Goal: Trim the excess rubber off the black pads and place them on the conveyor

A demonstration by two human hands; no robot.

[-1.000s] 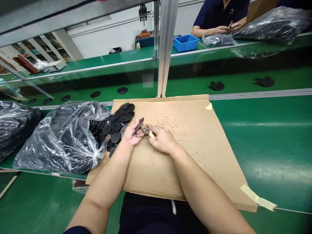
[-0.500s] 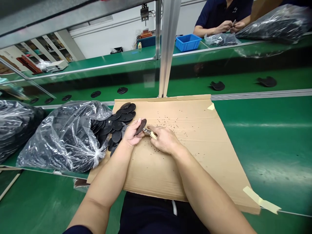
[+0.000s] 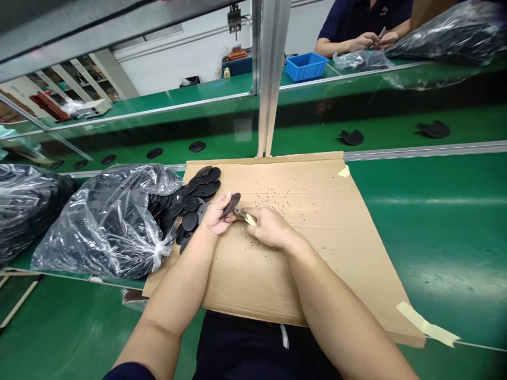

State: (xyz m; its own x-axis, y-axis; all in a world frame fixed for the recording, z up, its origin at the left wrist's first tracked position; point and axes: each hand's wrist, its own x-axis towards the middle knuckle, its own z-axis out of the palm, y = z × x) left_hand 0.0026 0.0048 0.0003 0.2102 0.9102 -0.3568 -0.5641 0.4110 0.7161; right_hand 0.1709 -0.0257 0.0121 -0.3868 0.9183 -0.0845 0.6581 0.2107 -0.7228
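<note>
My left hand (image 3: 217,217) grips a thin black oval disc (image 3: 231,205), which stands tilted on edge above the cardboard sheet (image 3: 340,269). My right hand (image 3: 269,226) is wrapped round a pair of nippers (image 3: 246,216) with metal jaws and pale yellow handles. Their tip is close to the disc's lower right edge; whether they touch is too small to tell. Left of my hands, many more black discs (image 3: 191,202) spill in a heap from a clear plastic bag (image 3: 103,221). Tiny black bits (image 3: 273,200) lie scattered over the cardboard.
Another full bag (image 3: 31,211) sits at the far left. Black pieces (image 3: 352,137) lie spaced along the green belt beyond a metal rail, with an upright post (image 3: 271,79) in the middle. Across it, a co-worker's hands (image 3: 374,41) handle something near a blue bin (image 3: 306,67).
My right index finger has drawn in and the hand has closed further round the nippers. The disc has shifted very slightly to the right in my left hand.
</note>
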